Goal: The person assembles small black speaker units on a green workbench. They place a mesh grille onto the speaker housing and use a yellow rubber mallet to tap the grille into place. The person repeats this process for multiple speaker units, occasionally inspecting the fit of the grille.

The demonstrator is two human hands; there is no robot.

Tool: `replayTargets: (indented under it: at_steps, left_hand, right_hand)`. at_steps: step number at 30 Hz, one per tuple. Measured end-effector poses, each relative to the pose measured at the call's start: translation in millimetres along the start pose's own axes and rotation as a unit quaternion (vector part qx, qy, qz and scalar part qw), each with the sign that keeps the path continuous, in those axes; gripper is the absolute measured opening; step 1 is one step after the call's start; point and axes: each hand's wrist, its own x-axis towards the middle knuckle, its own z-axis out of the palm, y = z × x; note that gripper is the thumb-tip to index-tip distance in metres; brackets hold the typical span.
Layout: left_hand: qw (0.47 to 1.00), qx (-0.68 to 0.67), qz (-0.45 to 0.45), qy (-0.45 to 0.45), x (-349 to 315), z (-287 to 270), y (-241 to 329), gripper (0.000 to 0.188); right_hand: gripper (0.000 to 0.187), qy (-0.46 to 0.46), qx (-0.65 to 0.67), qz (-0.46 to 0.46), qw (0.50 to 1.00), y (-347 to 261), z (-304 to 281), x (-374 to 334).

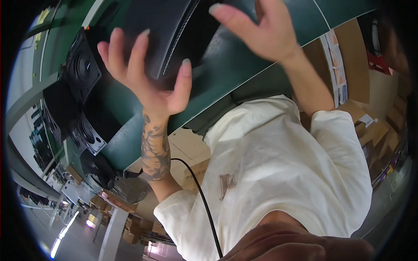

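A black box-shaped case [162,26] with a dotted or stitched-looking line along one edge lies on the green tabletop [244,65], cut off by the upper border. My left hand [146,80] is open, fingers and thumb spread, at the box's near left end. Whether its fingertips touch the box I cannot tell. On the other side my right hand [274,37] is open too, its thumb stretched toward the box and apart from it. The tips of its other fingers run out of view. Neither hand holds anything.
Several black loudspeakers stand at the table's left, among them one upper speaker [83,65] and one lower speaker [89,129]. A black cable [200,191] hangs beside my torso. Cardboard boxes [370,130] are piled at the right, beyond the table's edge.
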Motion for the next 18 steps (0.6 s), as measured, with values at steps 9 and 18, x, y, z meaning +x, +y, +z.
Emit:
replayTargets:
  at_steps: [9,18]
  left_hand:
    - [0.973,-0.203,-0.088,0.061,0,13,-2,0.072]
    - [0.981,-0.162,-0.074,0.077,-4,7,-9,0.055]
  right_hand:
    - [0.085,-0.232,0.481,0.182,0.826,38,13,49]
    - [0.093,-0.23,0.459,0.182,0.839,25,12,41]
